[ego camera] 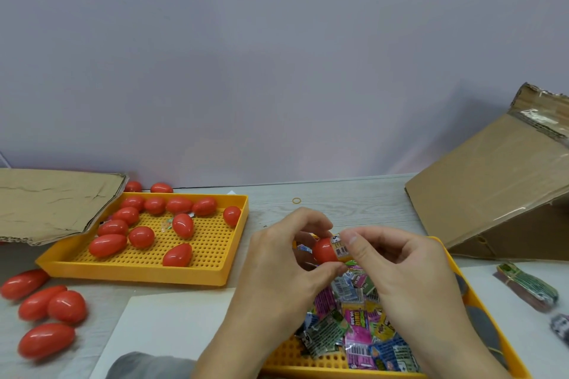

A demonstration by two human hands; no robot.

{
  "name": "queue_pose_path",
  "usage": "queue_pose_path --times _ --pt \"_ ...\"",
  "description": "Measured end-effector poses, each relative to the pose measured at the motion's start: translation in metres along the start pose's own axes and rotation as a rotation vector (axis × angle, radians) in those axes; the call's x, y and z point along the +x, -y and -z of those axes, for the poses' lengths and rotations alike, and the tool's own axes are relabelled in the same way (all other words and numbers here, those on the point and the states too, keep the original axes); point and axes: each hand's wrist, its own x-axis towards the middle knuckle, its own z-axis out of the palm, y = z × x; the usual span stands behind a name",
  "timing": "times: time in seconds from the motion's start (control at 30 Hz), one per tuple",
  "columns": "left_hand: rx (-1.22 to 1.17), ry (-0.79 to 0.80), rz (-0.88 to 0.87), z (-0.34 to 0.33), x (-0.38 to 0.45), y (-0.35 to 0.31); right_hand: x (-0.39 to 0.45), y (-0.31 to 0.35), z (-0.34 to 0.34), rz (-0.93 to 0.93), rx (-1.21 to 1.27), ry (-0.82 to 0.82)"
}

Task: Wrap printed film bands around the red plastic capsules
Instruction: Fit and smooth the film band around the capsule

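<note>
left hand (286, 258) pinched a red capsule (324, 250) over the near yellow tray (480, 311), right hand (397, 264) fingers curled gripping the printed band (340, 248) on its end, loose bands (354, 326) piled below

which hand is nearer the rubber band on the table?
Left. The left hand sits just below the rubber band; the right hand is farther right, at the capsule.

A small hand-packing workstation: pale wood-grain surface (354, 194) against a bare lilac wall (277, 55), with perforated yellow plastic trays (138, 274) and opened brown cardboard boxes (498, 181).
</note>
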Motion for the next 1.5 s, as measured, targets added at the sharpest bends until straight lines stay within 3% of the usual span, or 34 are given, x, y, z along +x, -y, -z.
queue_pose_path --times 0.33,1.0,1.23,1.5 --pt "0.085 -0.034 -0.027 -0.001 -0.001 0.0 0.002 -0.005 0.0 -0.07 0.047 0.055" --pt "0.092 -0.112 -0.075 -0.003 0.0 -0.003 -0.001 -0.008 -0.007 0.168 -0.26 -0.079" --pt "0.106 -0.072 -0.047 -0.003 -0.001 -0.002 0.001 -0.01 -0.003 0.076 -0.045 -0.018" --pt "0.125 -0.066 -0.067 -0.003 -0.001 -0.002 0.002 -0.006 -0.005 0.045 -0.06 0.023"
